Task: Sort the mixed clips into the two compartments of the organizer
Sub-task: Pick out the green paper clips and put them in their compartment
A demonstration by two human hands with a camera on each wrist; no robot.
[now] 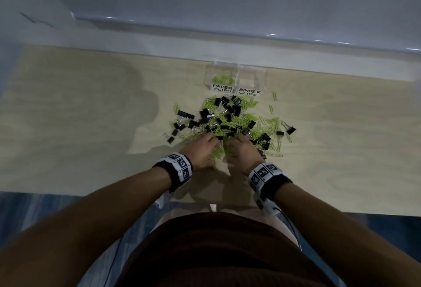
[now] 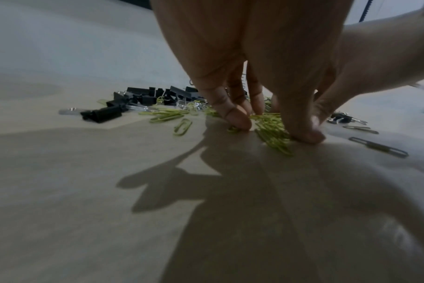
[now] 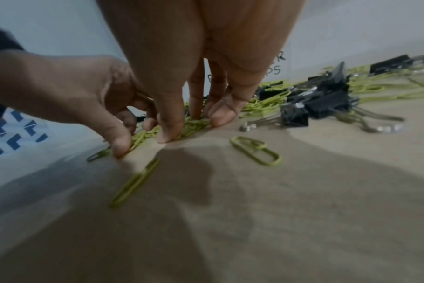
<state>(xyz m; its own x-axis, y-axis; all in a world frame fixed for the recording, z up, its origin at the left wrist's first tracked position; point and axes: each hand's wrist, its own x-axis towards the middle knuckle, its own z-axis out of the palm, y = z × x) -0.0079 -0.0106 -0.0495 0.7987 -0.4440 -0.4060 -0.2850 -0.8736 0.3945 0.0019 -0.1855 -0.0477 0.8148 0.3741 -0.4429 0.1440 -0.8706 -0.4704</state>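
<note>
A mixed heap of green paper clips [image 1: 245,119] and black binder clips [image 1: 227,113] lies on the wooden table [image 1: 79,115]. Behind it stands a clear organizer [image 1: 238,66] labelled PAPER CLIPS on the left and BINDER CLIPS on the right. A few green paper clips [image 1: 222,79] lie in its left compartment. Both hands are at the heap's near edge, side by side. My left hand [image 1: 213,144] [image 2: 271,128] pinches a bunch of green paper clips [image 2: 274,134] against the table. My right hand [image 1: 230,147] [image 3: 191,128] pinches green paper clips [image 3: 194,124] too.
Binder clips [image 3: 327,103] [image 2: 143,99] lie close to either side of the hands. Loose paper clips [image 3: 254,150] [image 2: 378,147] lie on the bare wood nearer me. A pale ledge [image 1: 227,43] runs behind the organizer. The table's front edge [image 1: 91,192] is below the wrists.
</note>
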